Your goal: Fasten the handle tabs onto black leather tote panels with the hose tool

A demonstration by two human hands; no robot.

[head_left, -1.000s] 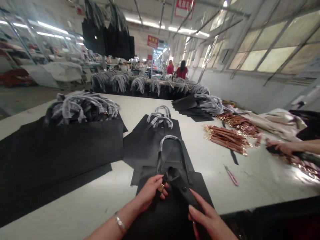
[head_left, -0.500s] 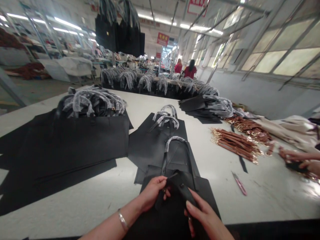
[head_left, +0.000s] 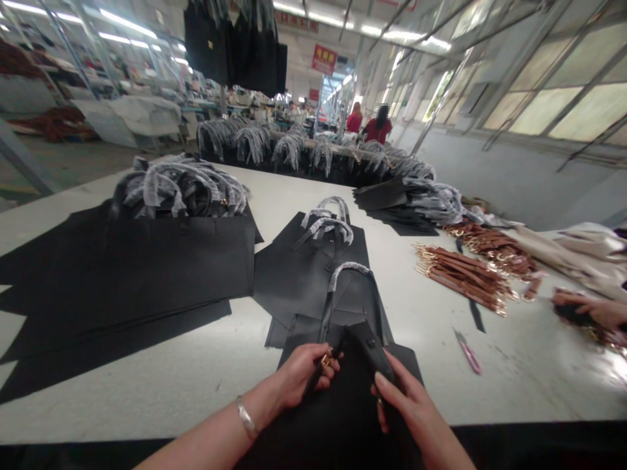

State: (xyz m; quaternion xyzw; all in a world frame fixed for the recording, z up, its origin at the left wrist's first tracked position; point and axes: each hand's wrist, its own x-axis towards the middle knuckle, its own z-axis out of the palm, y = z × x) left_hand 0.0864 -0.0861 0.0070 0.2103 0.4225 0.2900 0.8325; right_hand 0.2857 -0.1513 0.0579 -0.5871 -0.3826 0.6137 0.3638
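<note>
Left hand (head_left: 304, 375): wrist bent inward, fingers curled; gold fitting (head_left: 324, 359) is pinched. Right hand (head_left: 409, 411): palm down, fingers closed on black flap (head_left: 367, 349). Flap is held above the bag panel (head_left: 337, 424), at 6 o'clock on the table (head_left: 196, 382).

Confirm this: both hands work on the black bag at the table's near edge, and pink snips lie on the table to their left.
Wrong side. The head view shows the pink snips on the table to the right of the hands. The left hand and right hand both work on the black bag.
</note>
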